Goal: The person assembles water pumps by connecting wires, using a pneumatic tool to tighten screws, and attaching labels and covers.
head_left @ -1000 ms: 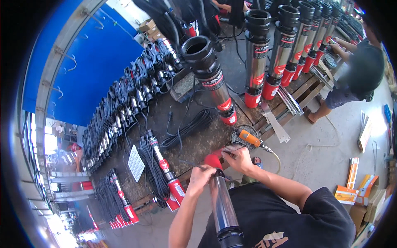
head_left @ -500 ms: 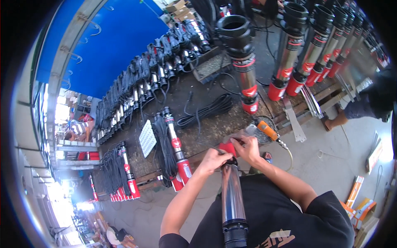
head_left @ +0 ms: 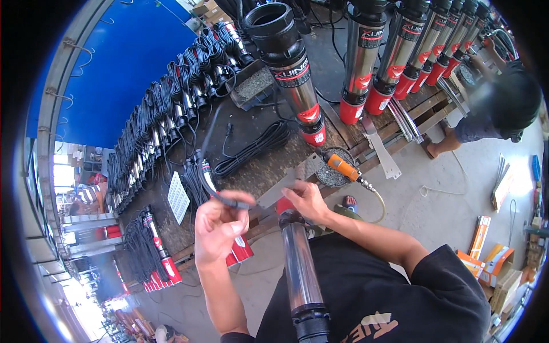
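Silver metal makes up most of the cylinder (head_left: 302, 266), which slants against the person's black shirt (head_left: 389, 291), its red end (head_left: 283, 206) at the edge of the bench (head_left: 243, 180). The right hand (head_left: 307, 201) rests there with fingers bent against that red end; whether they press together on it I cannot tell. Beside it, the left hand (head_left: 218, 228) is raised and loosely curled, with a black cable (head_left: 213, 128) across its fingers, too blurred to show a pinch. Just beyond, a pale perforated strip (head_left: 307, 168) lies near an orange tool (head_left: 343, 166) resting over a round dish (head_left: 329, 183). Farther back, coiled cable (head_left: 257, 150) lies near a standing red-based cylinder (head_left: 296, 83).
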Tool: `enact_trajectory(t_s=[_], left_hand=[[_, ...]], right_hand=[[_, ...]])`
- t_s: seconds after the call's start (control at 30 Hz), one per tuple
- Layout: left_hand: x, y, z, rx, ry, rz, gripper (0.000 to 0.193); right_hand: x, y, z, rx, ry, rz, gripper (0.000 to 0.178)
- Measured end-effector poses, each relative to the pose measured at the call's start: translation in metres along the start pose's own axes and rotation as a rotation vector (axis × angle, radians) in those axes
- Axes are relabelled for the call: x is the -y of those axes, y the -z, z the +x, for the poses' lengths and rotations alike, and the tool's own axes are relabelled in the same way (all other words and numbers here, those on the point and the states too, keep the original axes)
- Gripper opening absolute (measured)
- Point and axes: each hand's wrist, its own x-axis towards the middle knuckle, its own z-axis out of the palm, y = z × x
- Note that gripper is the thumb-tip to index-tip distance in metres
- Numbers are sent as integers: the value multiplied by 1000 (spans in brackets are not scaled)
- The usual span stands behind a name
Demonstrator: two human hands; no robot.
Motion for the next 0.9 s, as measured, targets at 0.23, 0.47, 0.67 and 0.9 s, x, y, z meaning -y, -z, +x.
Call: enact_trajectory(t_s=[0.23,0.47,0.67,0.9], left_hand=[[125,47,26,46,-97,1092,69],[119,72,10,241,86,1108,53],[107,45,0,309,61,1036,51],[105,22,-13,256,-23,1062,57]], right_hand=[[14,-11,-4,218,-275,193,41],[-27,49,-25,128,263,-208,35],[-21,69,-38,410,322,-93,30],[-17,68,-54,396,304,-162,33]])
